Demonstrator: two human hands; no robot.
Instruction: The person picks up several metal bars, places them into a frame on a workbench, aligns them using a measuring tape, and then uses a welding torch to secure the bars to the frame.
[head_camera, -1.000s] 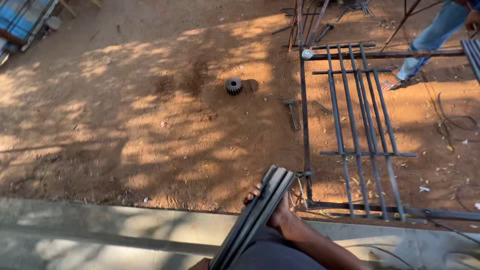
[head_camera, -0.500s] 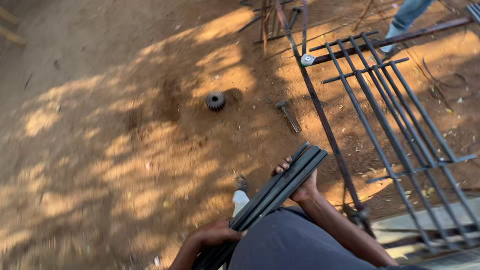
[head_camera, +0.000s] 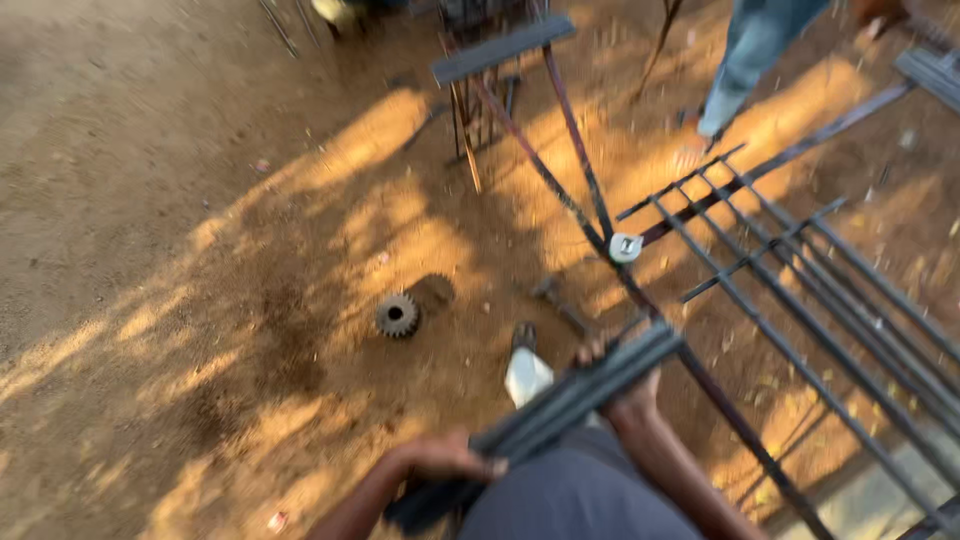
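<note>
- The bundle of dark metal bars is long, flat-sided and grey-black, several strips stacked side by side.
- It is carried above the dirt ground, slanting from lower left up to upper right.
- Its lower end sits by the left hand; its upper end rests in the right hand.
- Motion blur hides how many strips there are.

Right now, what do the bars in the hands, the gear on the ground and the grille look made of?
Bundle of bars, held by left hand and right hand: probably steel, dark, matte, straight flat strips.
Gear: likely cast or machined metal, dull grey-brown, toothed rim with a centre bore.
Grille: likely bare steel, dark, thin parallel rods on a frame. Blur hides any finer finish.
</note>
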